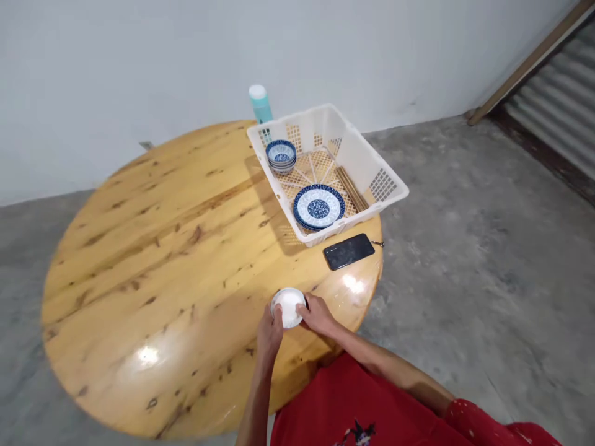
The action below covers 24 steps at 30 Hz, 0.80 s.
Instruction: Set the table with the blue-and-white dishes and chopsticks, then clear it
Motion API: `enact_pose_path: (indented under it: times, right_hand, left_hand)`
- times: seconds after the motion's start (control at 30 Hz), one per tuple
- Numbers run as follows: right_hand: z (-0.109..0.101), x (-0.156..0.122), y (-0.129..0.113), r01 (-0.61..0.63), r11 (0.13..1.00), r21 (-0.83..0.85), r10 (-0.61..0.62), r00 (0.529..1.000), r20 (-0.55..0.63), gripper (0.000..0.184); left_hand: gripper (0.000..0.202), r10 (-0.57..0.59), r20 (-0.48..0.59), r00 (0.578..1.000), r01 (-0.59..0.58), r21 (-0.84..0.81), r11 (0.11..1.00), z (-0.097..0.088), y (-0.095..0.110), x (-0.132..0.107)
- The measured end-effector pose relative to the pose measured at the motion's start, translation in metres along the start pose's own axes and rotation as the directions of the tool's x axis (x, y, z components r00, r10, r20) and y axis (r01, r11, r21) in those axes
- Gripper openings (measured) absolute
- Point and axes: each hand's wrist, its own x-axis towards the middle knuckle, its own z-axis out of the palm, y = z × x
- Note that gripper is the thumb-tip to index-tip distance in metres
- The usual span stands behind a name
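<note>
A small white dish [289, 305] with a faintly patterned rim is held between my two hands, close to the near edge of the table. My left hand [270, 331] grips its left side, thumb over the rim. On the right side, my right hand [317, 314] pinches the rim the same way. Whether it is one dish or a small stack, I cannot tell. Beyond my hands, a white plastic basket [388, 181] holds stacked blue-patterned bowls [281, 155], blue-and-white plates [318, 206] and a bundle of chopsticks [352, 189].
The round wooden table [153, 266] carries everything. A black phone [348, 251] with a short strap lies between the basket and my right hand, near the table's right edge. Behind the basket stands a teal bottle [261, 105] with a white cap, against the wall [186, 68].
</note>
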Motion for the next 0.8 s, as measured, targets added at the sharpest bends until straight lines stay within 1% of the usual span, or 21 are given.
enact_pose_path:
  times: [0.1, 0.2, 0.3, 0.37, 0.43, 0.53, 0.63, 0.7, 0.8]
  right_hand:
    - [-0.004, -0.002, 0.001, 0.026, 0.999, 0.038, -0.026, 1.000, 0.005, 0.020]
    - [-0.011, -0.011, 0.001, 0.075, 0.996, 0.052, -0.075, 0.997, -0.004, 0.019]
    - [-0.024, -0.023, -0.001, 0.120, 0.991, 0.053, -0.121, 0.993, 0.006, 0.019]
    - [-0.034, -0.031, -0.003, 0.137, 0.990, 0.024, -0.138, 0.990, 0.027, 0.020]
    - [-0.044, -0.038, -0.007, 0.148, 0.989, -0.022, -0.147, 0.988, 0.051, 0.022]
    - [-0.056, -0.047, -0.013, 0.157, 0.985, -0.076, -0.151, 0.985, 0.081, 0.024]
    - [-0.063, -0.057, -0.019, 0.144, 0.987, -0.075, -0.140, 0.988, 0.062, 0.022]
    - [-0.066, -0.062, -0.023, 0.131, 0.991, -0.009, -0.130, 0.991, 0.045, 0.019]
    - [-0.071, -0.068, -0.029, 0.080, 0.981, 0.177, -0.096, 0.992, 0.083, 0.017]
  left_hand:
    - [0.045, 0.010, -0.036, 0.999, -0.010, 0.005, 1.000, -0.001, 0.007, -0.005]
    - [0.046, 0.041, -0.059, 0.997, -0.044, -0.037, 0.998, -0.004, 0.015, -0.020]
    - [0.050, 0.062, -0.116, 0.991, -0.071, -0.076, 0.995, -0.003, 0.022, -0.038]
    - [0.053, 0.049, -0.148, 0.988, -0.065, -0.105, 0.992, -0.001, 0.029, -0.050]
    - [0.054, 0.033, -0.157, 0.987, -0.055, -0.137, 0.989, -0.002, 0.038, -0.061]
    - [0.053, 0.044, -0.124, 0.991, -0.067, -0.182, 0.981, -0.006, 0.052, -0.073]
    - [0.052, 0.079, -0.078, 0.994, -0.095, -0.220, 0.971, -0.013, 0.063, -0.080]
    - [0.049, 0.093, -0.030, 0.995, -0.097, -0.242, 0.965, -0.017, 0.067, -0.082]
    - [0.042, 0.110, 0.044, 0.993, -0.095, -0.265, 0.959, -0.023, 0.070, -0.082]
